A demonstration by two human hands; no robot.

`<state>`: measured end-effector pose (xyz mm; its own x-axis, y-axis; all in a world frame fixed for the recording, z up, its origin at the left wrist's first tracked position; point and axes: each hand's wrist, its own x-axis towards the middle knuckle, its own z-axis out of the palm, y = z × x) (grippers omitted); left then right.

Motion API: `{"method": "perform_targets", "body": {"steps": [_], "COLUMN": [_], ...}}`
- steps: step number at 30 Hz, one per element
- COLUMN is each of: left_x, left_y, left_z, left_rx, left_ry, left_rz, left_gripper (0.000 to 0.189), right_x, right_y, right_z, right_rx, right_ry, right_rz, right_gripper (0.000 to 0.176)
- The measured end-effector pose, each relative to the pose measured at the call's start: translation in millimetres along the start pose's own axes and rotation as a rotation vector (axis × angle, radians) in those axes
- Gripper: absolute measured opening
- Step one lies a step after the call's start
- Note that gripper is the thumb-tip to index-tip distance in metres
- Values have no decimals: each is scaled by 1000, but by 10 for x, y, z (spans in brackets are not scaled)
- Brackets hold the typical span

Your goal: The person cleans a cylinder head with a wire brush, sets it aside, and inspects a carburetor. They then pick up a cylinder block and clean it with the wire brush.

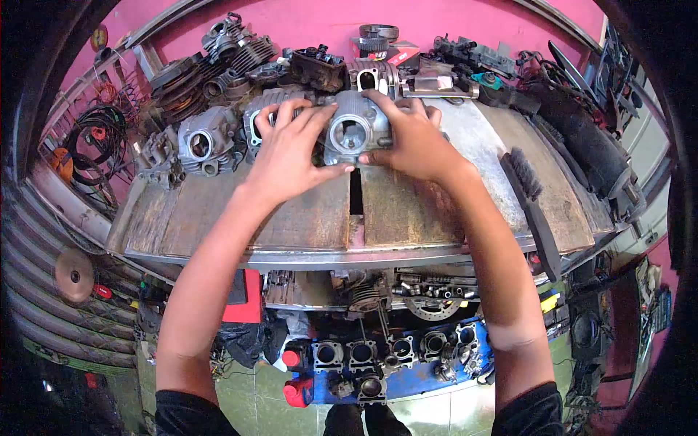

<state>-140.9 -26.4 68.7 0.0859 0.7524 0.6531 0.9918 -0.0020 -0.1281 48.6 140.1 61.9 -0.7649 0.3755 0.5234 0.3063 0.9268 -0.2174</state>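
Observation:
A grey metal engine part (352, 131) with a round opening stands near the back middle of the wooden workbench (298, 218). My right hand (413, 142) grips it from the right, fingers over the top and thumb at its lower edge. On its left side is my left hand (294, 149), fingers curved and spread, thumb reaching to the part's bottom edge. Behind the left fingers, a second grey part (254, 120) is partly hidden. Farther left sits a similar grey casting (206, 142) with a round hole.
A black wire brush (534, 211) lies at the right. Dark engine parts (236, 54) and a red box (400, 54) line the back. Below, a blue surface (429, 385) holds several cylinder blocks. A dark cylindrical part (592, 149) lies at the far right.

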Motion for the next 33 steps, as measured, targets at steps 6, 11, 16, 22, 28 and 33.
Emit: {"method": "perform_targets", "body": {"steps": [6, 11, 16, 22, 28, 33], "left_x": [-16, -41, -62, -324, -1500, -2986], "left_y": [-11, 1, 28, 707, 1541, 2413], "left_z": [121, 185, 192, -359, -681, -525], "left_rx": [36, 68, 77, -74, -381, -555], "left_ry": [10, 8, 9, 19, 35, -294], "left_rz": [-49, -64, -72, -210, -225, -544], "left_gripper": [90, 91, 97, 99, 74, 38], "right_x": [91, 83, -41, -745, -2320, -4065], "right_y": [90, 66, -120, -754, -1208, -1227], "right_z": [101, 83, 124, -250, -638, -553], "right_rx": [2, 21, -172, -161, 6, 24], "right_ry": [25, -18, 62, 188, 62, -251], "right_rz": [2, 58, 106, 103, 215, 723], "right_gripper": [106, 106, 99, 73, 60, 52]}}
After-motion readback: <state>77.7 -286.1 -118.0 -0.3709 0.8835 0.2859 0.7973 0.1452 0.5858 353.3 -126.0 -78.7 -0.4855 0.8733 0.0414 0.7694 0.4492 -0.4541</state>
